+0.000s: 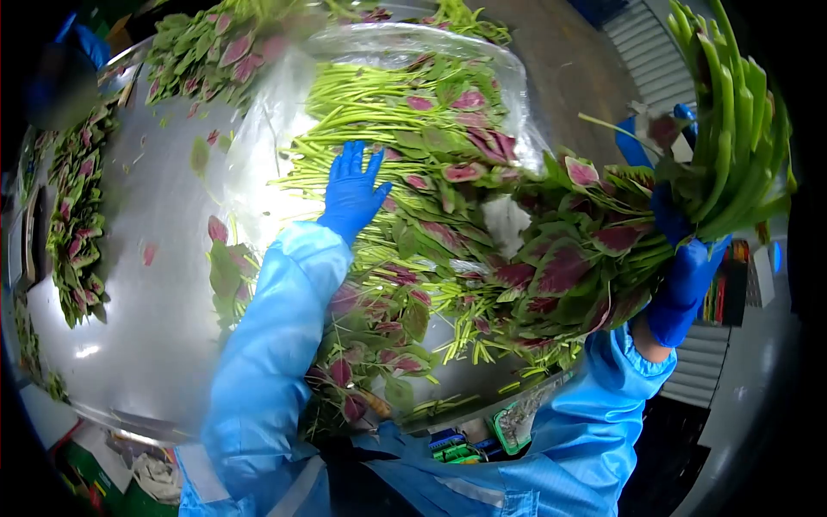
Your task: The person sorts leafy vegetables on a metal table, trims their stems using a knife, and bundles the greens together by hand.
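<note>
My left hand (353, 189) wears a blue glove and lies flat with spread fingers on a layer of green stems. Those belong to a wide spread of red-and-green amaranth (396, 90) on clear plastic film (508, 65). At the right, my right hand (689, 271), gloved too, is wrapped round a large bunch of amaranth (560, 276). Its red-centred leaves hang toward the middle, while thick pale-green stems (732, 129) rise above the hand. Foliage partly hides the right fingers. Loose amaranth (379, 345) lies close to my body.
The shiny metal table (155, 293) carries more amaranth (77, 215) along its left side and another pile (207, 52) at the back. Scattered leaves dot its surface. Green-edged items (512, 431) sit at the near edge. Blue-gloved fingers of what seems another person (685, 116) show behind the stems.
</note>
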Demonstrator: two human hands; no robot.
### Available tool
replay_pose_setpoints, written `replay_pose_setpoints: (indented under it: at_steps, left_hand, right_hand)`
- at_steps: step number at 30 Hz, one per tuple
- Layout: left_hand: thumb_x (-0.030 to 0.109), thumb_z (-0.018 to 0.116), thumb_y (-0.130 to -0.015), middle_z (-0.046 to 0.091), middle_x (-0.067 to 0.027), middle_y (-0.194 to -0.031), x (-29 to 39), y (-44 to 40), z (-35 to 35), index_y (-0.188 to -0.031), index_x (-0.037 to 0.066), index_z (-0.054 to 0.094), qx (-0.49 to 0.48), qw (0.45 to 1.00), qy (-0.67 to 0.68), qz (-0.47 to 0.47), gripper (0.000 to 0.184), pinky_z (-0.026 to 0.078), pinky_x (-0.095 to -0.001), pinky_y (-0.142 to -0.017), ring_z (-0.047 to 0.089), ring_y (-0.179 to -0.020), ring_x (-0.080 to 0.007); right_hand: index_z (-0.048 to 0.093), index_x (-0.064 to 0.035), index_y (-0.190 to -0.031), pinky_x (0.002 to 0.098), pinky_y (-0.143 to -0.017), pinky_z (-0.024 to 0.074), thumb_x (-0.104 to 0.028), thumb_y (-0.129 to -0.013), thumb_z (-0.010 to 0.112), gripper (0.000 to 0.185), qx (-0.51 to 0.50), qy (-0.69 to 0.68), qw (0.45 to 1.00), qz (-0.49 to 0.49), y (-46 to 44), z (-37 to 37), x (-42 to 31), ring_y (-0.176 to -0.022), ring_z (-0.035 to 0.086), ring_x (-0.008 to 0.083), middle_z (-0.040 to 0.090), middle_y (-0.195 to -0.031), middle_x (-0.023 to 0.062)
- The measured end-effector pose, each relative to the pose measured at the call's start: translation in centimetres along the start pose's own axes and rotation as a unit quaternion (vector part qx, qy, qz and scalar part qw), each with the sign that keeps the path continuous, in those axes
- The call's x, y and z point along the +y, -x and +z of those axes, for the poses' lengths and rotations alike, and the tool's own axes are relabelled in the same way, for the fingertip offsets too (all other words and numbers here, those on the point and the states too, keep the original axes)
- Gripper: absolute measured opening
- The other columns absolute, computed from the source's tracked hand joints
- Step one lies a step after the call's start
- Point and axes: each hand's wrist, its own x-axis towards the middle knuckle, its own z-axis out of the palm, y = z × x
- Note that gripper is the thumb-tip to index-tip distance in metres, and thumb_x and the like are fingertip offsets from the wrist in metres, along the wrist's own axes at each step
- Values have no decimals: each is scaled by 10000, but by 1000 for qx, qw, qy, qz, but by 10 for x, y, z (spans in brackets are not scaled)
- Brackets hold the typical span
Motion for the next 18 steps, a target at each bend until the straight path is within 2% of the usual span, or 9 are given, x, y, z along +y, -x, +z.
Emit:
replay_pose_setpoints:
  at_steps: [3,4,5,6,7,8,11,14,18]
  left_hand:
    - [489,504,-895,258,-228,-1486,2,-4,-17,-1448,136,322,-17,999,29,13,682,161,-480,-1125,193,-1398,-384]
    - [499,498,-894,259,-230,-1485,7,-7,-34,-1443,110,328,-36,998,55,8,694,164,-485,-1123,201,-1393,-391]
    - [468,573,-868,288,-238,-1469,18,-5,-52,-1427,69,345,12,998,65,9,724,206,-477,-1112,253,-1372,-394]
    - [449,607,-850,312,-237,-1457,31,2,-79,-1419,53,349,56,989,128,38,740,217,-471,-1109,266,-1368,-387]
    - [430,640,-833,335,-236,-1445,45,12,-113,-1412,37,353,98,975,189,67,756,229,-465,-1106,279,-1364,-381]
    - [411,674,-816,359,-235,-1433,56,26,-145,-1404,22,357,136,955,248,95,773,240,-459,-1103,293,-1360,-374]
    - [344,776,-744,362,-167,-1452,73,89,-222,-1402,-33,332,44,810,579,81,880,236,-378,-1114,313,-1360,-271]
    - [309,822,-698,368,-131,-1438,79,148,-261,-1433,-12,269,38,654,753,68,974,233,-385,-1116,319,-1350,-255]
    - [218,813,-701,498,-137,-1316,49,220,-297,-1397,-13,312,113,643,750,-102,889,404,-371,-1013,499,-1208,-260]
  right_hand:
    - [661,33,-1015,313,-761,517,-19,-710,618,312,2,71,996,-53,13,-16,-29,-827,653,167,690,-928,95]
    - [673,24,-1002,308,-729,522,-4,-684,611,325,-34,26,998,-47,18,-16,-38,-792,659,165,698,-883,86]
    - [678,25,-978,295,-695,522,-4,-666,613,321,-49,0,999,-6,28,-11,-48,-749,653,155,695,-831,73]
    - [644,20,-1069,289,-700,523,10,-644,632,425,-84,42,995,-27,36,-7,-49,-775,652,148,694,-896,82]
    - [564,-6,-1219,281,-738,519,21,-629,659,599,-116,-56,990,52,46,6,-54,-827,651,142,684,-1002,99]
    - [459,-43,-1339,305,-777,517,26,-621,675,753,-106,-53,993,-27,57,23,-60,-899,656,167,665,-1088,133]
    - [379,-62,-1413,331,-859,501,31,-658,645,806,-140,56,987,-59,90,73,-84,-1039,615,203,638,-1135,123]
    - [360,-92,-1423,357,-839,511,-55,-664,688,827,-165,24,982,-91,132,134,-109,-1029,642,308,620,-1164,202]
    - [360,-116,-1422,393,-755,532,-207,-716,708,793,-219,41,967,-126,193,191,-175,-926,650,362,610,-1157,195]
